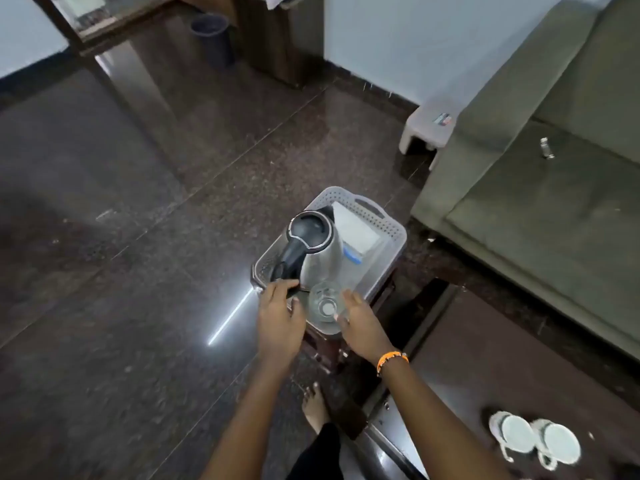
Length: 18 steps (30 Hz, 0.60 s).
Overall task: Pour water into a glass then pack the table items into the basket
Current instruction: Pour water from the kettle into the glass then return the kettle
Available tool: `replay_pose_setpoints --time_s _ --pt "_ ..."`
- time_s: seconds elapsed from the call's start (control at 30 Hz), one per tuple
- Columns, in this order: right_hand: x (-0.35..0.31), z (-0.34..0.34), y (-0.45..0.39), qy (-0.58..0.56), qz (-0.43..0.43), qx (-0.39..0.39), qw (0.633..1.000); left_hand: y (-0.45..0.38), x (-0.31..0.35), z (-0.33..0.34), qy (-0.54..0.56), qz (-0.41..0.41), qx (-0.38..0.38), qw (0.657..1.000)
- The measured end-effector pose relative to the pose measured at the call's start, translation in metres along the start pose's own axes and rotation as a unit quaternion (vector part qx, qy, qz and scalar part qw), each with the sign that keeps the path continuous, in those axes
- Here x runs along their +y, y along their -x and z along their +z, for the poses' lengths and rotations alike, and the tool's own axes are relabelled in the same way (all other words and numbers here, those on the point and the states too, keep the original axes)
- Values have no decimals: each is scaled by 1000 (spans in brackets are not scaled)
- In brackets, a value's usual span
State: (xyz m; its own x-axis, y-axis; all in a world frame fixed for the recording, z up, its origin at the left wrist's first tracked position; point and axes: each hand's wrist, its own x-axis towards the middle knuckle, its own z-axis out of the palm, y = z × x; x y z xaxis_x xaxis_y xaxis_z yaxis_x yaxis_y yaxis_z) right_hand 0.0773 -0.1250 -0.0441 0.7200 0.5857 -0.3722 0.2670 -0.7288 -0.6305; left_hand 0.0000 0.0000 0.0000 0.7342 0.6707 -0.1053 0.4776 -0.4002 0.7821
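A steel electric kettle (320, 252) with a black lid and handle stands inside a grey perforated plastic basket (388, 225). A clear drinking glass (325, 303) stands upright in the basket's near end, in front of the kettle. White paper with a blue item (356, 233) lies at the basket's far end. My left hand (278, 315) rests at the basket's near left rim, fingers by the foot of the kettle handle. Just right of the glass is my right hand (360, 323), its fingers spread and holding nothing. The basket sits on a small dark stool (332, 355).
A grey-green sofa (540, 188) stands to the right with a small bottle on its seat. A white step stool (427, 133) is beside it. Two white cups (536, 441) lie at the lower right. A dark bin (211, 38) stands far back. My bare foot (315, 407) is below the stool.
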Motion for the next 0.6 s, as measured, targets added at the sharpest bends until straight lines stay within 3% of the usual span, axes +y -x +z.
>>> replay_pose_setpoints --time_s 0.13,0.33,0.5,0.6 --pt "-3 14 -36 21 67 -6 997 -34 -6 -1 20 -53 15 998" --pt "-3 38 -64 85 81 -41 992 -89 -20 4 -5 -109 -96 989" --pt "-1 51 -67 70 99 2 993 -121 -28 11 -64 -160 -172 970" --pt "2 56 -66 48 107 11 993 -126 -29 19 -69 -201 -174 961"
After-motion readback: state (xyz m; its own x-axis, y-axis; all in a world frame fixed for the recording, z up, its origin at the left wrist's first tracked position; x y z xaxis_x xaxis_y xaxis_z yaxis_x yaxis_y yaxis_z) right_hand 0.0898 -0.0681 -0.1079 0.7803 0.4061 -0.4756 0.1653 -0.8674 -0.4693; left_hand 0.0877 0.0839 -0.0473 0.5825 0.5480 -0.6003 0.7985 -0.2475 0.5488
